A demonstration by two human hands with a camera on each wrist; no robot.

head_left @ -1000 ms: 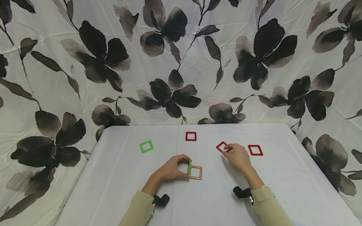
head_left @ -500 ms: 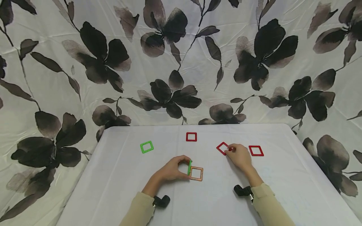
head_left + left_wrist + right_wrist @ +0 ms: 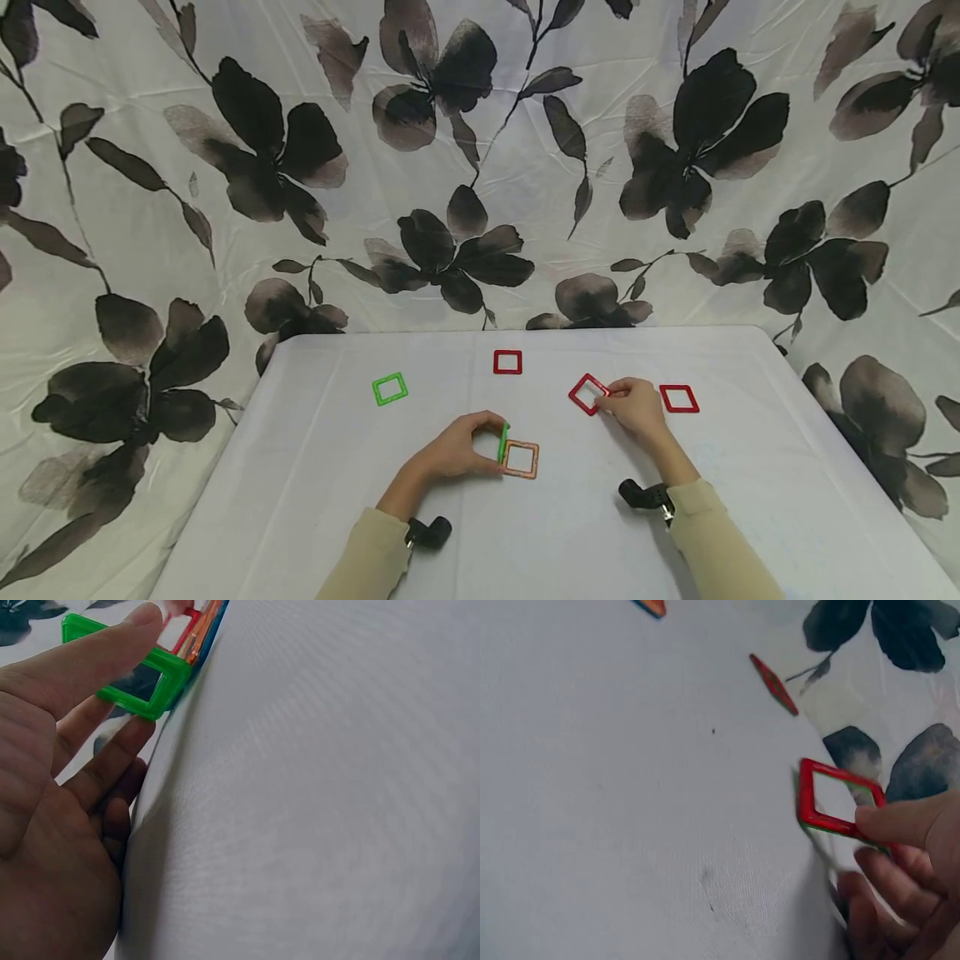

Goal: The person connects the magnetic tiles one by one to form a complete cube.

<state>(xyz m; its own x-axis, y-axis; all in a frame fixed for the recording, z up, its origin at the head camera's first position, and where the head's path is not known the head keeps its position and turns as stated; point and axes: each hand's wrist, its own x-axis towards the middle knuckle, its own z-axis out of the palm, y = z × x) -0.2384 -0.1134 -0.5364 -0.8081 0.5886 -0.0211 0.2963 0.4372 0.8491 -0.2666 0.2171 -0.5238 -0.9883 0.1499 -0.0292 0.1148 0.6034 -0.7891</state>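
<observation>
My left hand (image 3: 453,450) grips a green square building tile (image 3: 176,679) with an open middle, thumb on one side and fingers on the other. That tile stands upright along the left edge of an orange square tile (image 3: 536,461), which lies on the white table. In the right wrist view, my right hand (image 3: 907,862) pinches a red square tile (image 3: 807,795) by one corner, between thumb and fingers. This red tile is tilted, its shadow on the cloth beside it, and its underside shows green.
A second red tile (image 3: 496,362) lies at the back middle of the white-covered table (image 3: 337,517). Another red tile (image 3: 679,410) is just right of my right hand. A green tile (image 3: 377,392) lies at the back left. A floral cloth (image 3: 555,183) hangs behind the table.
My right hand has taken a firmer pinch on the red tile and tilted it up slightly, so more of it shows. My left hand has stayed in place with the upright green tile.
</observation>
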